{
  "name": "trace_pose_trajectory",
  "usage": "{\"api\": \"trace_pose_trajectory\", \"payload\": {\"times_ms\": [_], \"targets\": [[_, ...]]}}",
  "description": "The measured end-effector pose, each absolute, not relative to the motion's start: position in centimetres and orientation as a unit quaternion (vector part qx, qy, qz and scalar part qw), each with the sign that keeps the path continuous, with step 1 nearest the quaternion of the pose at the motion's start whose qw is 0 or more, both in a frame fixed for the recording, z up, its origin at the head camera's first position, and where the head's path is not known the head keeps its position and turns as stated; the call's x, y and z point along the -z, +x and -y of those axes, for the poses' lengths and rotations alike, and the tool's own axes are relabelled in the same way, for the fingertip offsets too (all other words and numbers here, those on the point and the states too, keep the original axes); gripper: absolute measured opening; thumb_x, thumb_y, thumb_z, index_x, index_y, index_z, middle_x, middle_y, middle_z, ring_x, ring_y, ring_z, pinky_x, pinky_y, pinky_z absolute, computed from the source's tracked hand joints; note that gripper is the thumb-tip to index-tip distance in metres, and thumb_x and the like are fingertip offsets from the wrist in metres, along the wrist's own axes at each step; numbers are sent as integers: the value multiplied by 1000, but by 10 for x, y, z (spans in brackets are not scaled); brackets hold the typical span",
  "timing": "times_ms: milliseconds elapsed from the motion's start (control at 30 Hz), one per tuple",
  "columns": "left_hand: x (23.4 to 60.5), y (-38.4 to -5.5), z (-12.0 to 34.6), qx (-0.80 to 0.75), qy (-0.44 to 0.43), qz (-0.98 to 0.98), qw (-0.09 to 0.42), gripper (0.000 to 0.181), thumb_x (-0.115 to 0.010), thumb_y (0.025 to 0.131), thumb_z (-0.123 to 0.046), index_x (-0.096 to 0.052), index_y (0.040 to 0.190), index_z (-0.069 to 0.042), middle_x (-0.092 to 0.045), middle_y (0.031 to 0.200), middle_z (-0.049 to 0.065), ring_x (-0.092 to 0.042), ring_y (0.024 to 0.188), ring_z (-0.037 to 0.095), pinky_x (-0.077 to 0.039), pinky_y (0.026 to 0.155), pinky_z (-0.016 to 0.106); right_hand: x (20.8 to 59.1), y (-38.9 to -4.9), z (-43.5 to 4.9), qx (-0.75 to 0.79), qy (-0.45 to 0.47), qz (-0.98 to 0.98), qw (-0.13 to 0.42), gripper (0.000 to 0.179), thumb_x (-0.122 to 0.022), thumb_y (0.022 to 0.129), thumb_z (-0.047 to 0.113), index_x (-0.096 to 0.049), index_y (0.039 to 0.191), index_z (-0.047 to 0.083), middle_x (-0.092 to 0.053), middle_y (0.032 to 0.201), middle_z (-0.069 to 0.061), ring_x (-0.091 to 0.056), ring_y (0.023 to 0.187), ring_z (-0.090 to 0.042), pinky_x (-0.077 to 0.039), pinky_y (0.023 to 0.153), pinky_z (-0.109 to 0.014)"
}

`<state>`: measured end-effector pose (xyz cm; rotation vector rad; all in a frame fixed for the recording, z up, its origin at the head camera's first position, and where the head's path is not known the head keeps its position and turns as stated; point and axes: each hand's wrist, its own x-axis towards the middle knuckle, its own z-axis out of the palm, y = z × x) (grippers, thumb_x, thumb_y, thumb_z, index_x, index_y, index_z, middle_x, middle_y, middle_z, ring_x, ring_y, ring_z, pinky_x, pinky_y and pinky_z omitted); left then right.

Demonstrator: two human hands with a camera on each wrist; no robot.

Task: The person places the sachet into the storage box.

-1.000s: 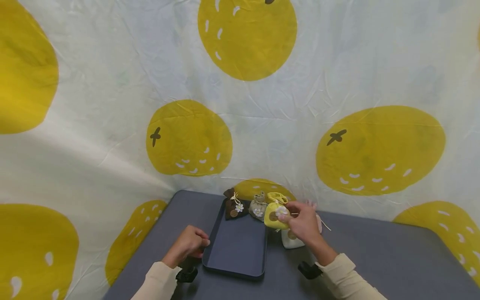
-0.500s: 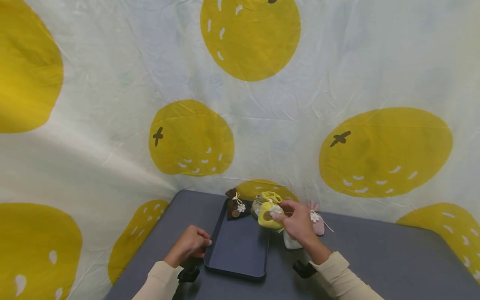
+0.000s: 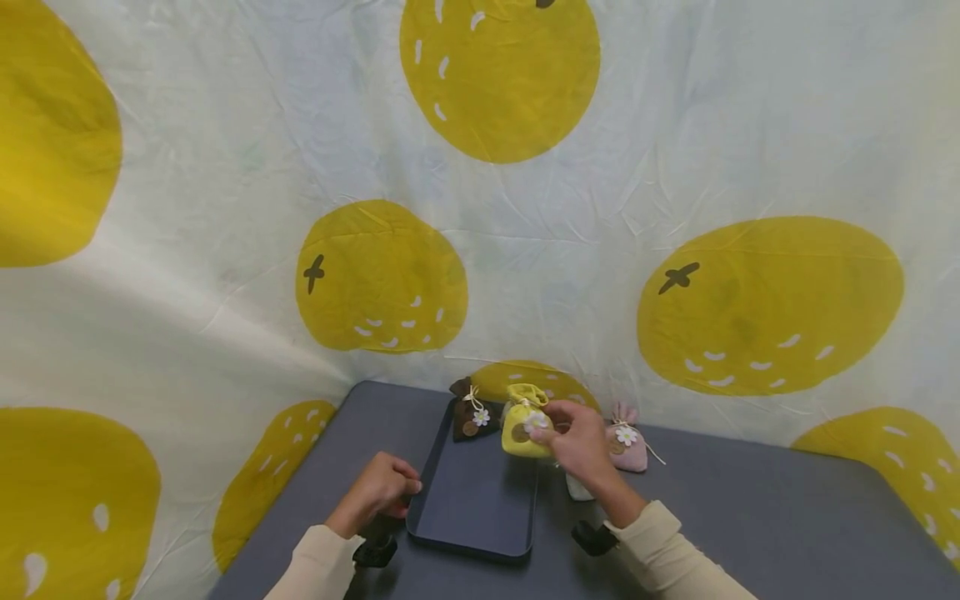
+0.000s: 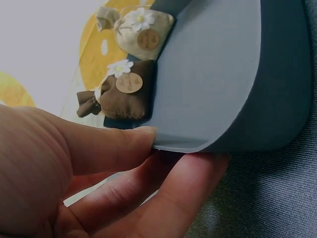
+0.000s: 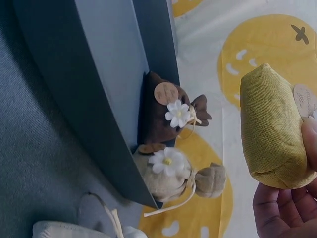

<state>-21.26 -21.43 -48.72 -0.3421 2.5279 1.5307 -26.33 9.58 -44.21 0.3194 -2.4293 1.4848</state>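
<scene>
My right hand [image 3: 581,442] pinches a yellow drawstring pouch [image 3: 517,419] with a white flower and a round tag, holding it above the dark tray [image 3: 472,504] near its far right corner. In the right wrist view the yellow pouch [image 5: 270,124] hangs clear of the tray. My left hand [image 3: 381,485] grips the tray's left rim, thumb on top and fingers against the outside, as the left wrist view shows. A brown pouch [image 3: 465,429] and a beige pouch [image 4: 132,39] lie side by side at the tray's far end; the yellow one mostly hides the beige in the head view.
Right of the tray, a white pouch [image 3: 580,490] is partly behind my right hand. Beyond it lies a pink pouch [image 3: 634,457] with a flower and loose cord. The grey table [image 3: 750,508] ends against a white cloth [image 3: 540,275] printed with yellow fruit.
My right hand has carried the yellow pouch leftward over the tray, uncovering the pink pouch and covering the beige one. My left hand stays at the tray's rim.
</scene>
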Motion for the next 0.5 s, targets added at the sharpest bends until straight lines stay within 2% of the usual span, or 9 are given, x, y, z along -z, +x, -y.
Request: {"api": "trace_pose_trajectory", "payload": {"times_ms": [133,233,500], "targets": [[489,-213,216,-513,-117,-846,87,15,-74,89,3,-75,103,7,-70,95,14,-70,71,20,-62,56,35,443,-263,-90,-522,108,836,130,28,-87,78,0,-78,105,-1,-79,97,-17,-74,92,-28,-63,81,-37],[490,-214,218,-513,-114,-846,93,16,-74,89,2,-75,104,7,-71,98,15,-71,74,20,-62,57,36,443,-263,-86,-521,106,838,127,28,-87,78,0,-78,105,0,-79,98,-17,-74,92,-28,-64,81,-41],[491,-213,220,-512,-106,-848,87,17,-74,89,2,-75,105,7,-72,100,16,-73,76,22,-63,58,37,442,-259,-78,-522,104,837,129,30,-87,77,-1,-78,105,0,-79,98,-18,-75,87,-31,-63,76,-39]]}}
